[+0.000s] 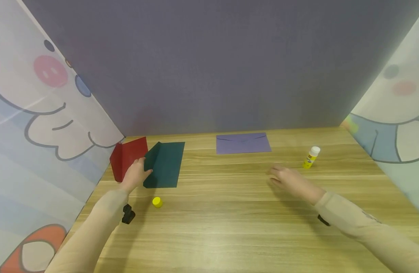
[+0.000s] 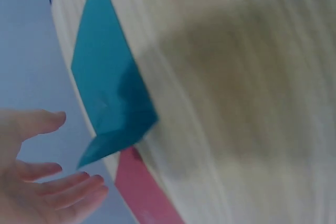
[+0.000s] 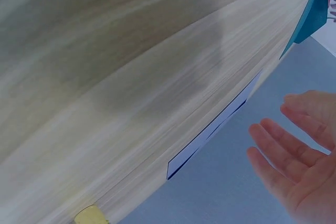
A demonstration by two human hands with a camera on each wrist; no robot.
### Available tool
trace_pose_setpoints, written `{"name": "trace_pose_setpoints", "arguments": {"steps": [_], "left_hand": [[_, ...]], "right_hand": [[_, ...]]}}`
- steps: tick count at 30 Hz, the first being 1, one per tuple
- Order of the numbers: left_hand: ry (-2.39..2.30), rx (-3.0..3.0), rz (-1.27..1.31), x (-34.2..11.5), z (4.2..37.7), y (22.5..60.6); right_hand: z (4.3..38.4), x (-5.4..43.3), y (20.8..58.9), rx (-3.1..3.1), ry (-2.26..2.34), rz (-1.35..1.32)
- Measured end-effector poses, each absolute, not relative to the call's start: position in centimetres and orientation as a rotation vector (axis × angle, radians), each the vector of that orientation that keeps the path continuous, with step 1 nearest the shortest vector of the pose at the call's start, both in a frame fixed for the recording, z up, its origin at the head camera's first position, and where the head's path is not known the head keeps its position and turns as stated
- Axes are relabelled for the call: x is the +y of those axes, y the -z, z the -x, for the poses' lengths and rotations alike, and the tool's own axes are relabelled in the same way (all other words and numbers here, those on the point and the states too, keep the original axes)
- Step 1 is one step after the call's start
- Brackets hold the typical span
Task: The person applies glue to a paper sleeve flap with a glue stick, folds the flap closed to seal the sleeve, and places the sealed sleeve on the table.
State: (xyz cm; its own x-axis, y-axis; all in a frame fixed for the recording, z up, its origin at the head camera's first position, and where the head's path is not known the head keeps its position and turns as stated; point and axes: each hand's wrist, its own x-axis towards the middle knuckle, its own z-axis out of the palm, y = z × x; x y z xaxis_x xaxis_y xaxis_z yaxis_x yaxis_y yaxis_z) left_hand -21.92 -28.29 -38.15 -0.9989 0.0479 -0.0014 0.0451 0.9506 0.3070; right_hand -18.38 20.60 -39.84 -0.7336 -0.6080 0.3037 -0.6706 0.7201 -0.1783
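My left hand [image 1: 133, 176] is at the raised flap of a dark teal envelope [image 1: 168, 165], fingers and thumb apart. In the left wrist view, the hand [image 2: 44, 187] is spread beside the flap of the teal envelope [image 2: 107, 72], with nothing in its grasp. A red envelope [image 1: 132, 153], its flap also lifted, lies just left of the teal one. My right hand [image 1: 293, 182] hovers over the table between a purple envelope [image 1: 243, 146] and a glue stick [image 1: 311, 157]. Its fingers are loosely bent and hold nothing in the right wrist view.
A small yellow cap [image 1: 157, 202] lies on the wooden table [image 1: 223, 227], nearer me than the teal envelope. The glue stick, yellow with a white end up, stands at the right. A grey panel [image 1: 230, 68] closes off the back, and printed cloth hangs at both sides.
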Motion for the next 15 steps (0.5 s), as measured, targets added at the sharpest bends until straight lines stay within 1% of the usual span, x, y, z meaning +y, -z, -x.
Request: {"name": "trace_pose_setpoints", "arguments": {"steps": [5, 15], "left_hand": [[-0.495, 3.029, 0.008, -29.0, 21.9, 39.1], [-0.560, 2.974, 0.074, -29.7, 21.9, 40.5]], "right_hand": [[18.0, 20.9, 40.0, -2.688, -0.423, -1.039], [17.6, 21.1, 40.2, -2.689, -0.400, -1.045]]}}
